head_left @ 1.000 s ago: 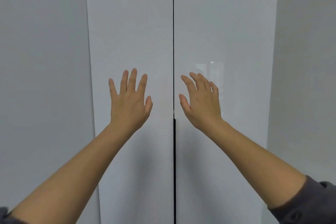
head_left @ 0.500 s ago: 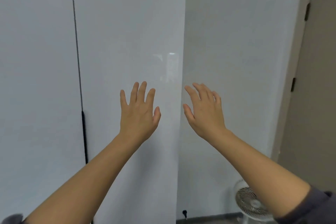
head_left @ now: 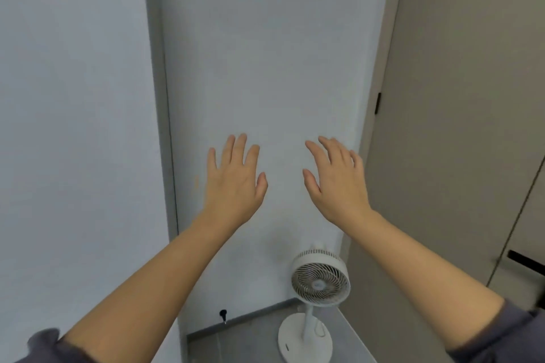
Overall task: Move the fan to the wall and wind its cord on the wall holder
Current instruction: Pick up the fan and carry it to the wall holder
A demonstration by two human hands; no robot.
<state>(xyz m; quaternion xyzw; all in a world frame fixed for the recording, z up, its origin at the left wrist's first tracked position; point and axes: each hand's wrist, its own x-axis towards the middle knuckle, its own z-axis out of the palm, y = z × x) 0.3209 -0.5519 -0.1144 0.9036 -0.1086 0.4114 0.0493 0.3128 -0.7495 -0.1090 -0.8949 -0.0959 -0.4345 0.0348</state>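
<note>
Both hands are raised in front of a pale grey wall (head_left: 265, 68), the left hand (head_left: 233, 183) and the right hand (head_left: 339, 183) flat and spread, each grip released and grasping nothing. The task's thing, a small white pedestal fan with a round slatted grille, slim stem and disc base (head_left: 320, 280), stands on the grey tiled floor (head_left: 250, 342) well below the hands, in the corner where the wall meets a taupe door (head_left: 457, 127). No part of the job looks started: the fan is untouched, and its cord cannot be made out with any certainty. A small black peg low on the wall (head_left: 223, 315), left of the fan, may be the cord holder, but that is a guess. The sensible step is to lower both hands, take the stem with one and steady the head or base with the other, and lift rather than drag, so the disc base does not tip. Room is tight: the door sits close on the right, and a pale grey cabinet side (head_left: 73, 127) juts forward on the left. The clear floor lies toward the viewer and to the left along the skirting, so the fan should come out that way first.
</note>
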